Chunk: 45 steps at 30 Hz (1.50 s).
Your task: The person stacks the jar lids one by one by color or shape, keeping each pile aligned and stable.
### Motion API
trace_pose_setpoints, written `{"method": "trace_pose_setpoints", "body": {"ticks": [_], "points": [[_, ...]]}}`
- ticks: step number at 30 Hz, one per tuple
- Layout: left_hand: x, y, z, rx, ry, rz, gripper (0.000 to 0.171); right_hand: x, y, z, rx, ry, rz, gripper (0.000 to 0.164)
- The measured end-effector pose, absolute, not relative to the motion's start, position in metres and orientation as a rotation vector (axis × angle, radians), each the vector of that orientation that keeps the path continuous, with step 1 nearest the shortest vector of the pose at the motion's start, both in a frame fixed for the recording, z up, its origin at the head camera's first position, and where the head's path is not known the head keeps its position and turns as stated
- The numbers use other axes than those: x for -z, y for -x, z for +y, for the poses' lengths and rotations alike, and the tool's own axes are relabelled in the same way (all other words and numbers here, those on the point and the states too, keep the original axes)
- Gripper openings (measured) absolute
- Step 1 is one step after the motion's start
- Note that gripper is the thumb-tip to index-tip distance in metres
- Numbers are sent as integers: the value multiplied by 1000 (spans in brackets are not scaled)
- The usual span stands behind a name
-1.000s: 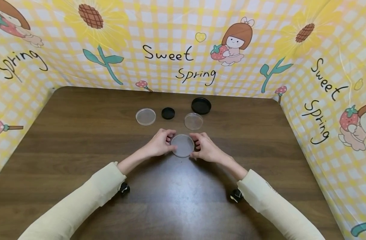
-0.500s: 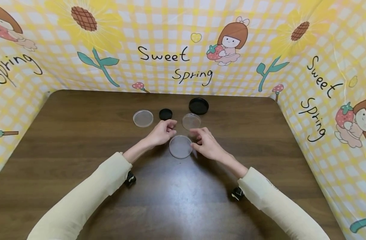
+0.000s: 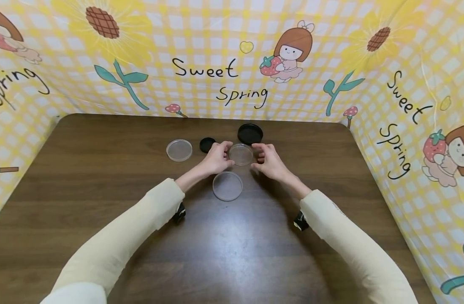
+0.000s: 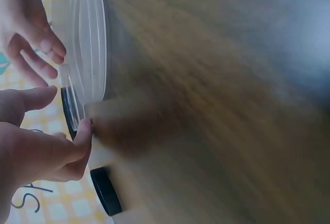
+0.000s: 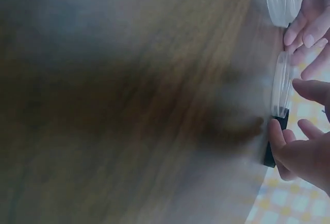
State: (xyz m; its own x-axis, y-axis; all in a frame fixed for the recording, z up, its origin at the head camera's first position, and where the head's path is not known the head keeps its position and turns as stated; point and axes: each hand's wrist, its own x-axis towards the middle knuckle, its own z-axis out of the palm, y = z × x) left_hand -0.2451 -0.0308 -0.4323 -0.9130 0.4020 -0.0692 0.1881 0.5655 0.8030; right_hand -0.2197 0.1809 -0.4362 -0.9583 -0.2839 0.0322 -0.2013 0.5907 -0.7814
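A clear round petri dish lies flat on the wooden table between the two hands. My left hand is at its left side, thumb and fingers spread around the rim; whether they touch it I cannot tell. On the opposite side my right hand is held with a loosely bent thumb and fingers, apart from the rim. Closer to me sits a larger clear petri dish, thick and layered in the left wrist view, with neither hand on it. A small black round dish is partly hidden behind the left hand.
Behind the middle dish stands a larger black round dish. Another clear petri dish lies at the left. A yellow checked cloth rises along the table's back edge and both sides.
Both hands have let go of the larger clear dish and moved away from me to either side of the smaller clear one. The larger dish stays on the table.
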Motion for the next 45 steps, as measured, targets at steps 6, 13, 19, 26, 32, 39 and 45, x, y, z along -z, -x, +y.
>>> {"method": "trace_pose_setpoints", "body": {"ticks": [6, 13, 19, 26, 32, 39, 45], "points": [[434, 251, -23, -1215, -461, 2606, 69, 439, 232, 169, 1288, 390, 2721, 66], [433, 252, -16, -1122, -459, 2641, 72, 438, 237, 159, 1202, 326, 2742, 68], [433, 251, -13, -1066, -422, 2673, 71, 439, 239, 157, 1162, 327, 2763, 68], [436, 253, -13, -1078, -408, 2682, 68, 440, 240, 159, 1166, 336, 2748, 67], [439, 255, -15, -1108, -439, 2677, 65, 441, 239, 161, 1186, 348, 2742, 67], [441, 250, -19, -1162, -442, 2683, 64, 443, 233, 160, 1226, 341, 2732, 67], [439, 247, -24, -1252, -469, 2694, 64, 439, 229, 159, 1287, 380, 2739, 67]]}}
